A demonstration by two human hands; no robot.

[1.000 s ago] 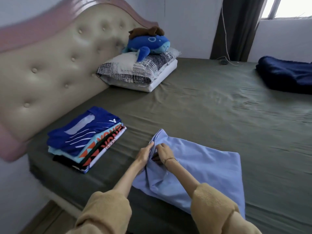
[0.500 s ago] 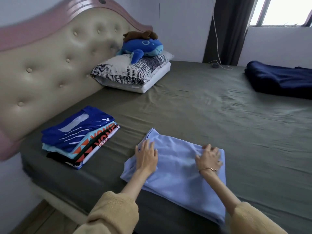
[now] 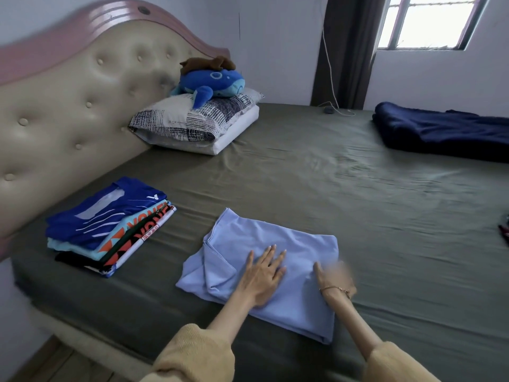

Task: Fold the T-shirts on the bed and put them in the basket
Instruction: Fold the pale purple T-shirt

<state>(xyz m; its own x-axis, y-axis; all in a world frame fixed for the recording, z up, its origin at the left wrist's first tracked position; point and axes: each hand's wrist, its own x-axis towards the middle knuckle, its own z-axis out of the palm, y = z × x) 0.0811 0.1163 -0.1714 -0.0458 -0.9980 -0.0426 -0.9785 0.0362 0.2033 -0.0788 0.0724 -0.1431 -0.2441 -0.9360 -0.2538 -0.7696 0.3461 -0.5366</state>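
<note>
Hands closer together than before: left hand flat on T-shirt; right hand blurred, unclear.

walls: pale, plain | window: barred, daylit, upper right | curtain: dark, beside window | headboard: tufted cream, pink-trimmed | bed: olive sheet

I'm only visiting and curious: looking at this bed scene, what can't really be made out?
- The basket: nowhere in the head view.
- Right hand: fingers smeared by motion blur, so its grip on the light blue T-shirt is unclear.
- Lower shirts in the folded stack: covered by the blue top one.
- Dark item: cut off by the right edge.
</note>
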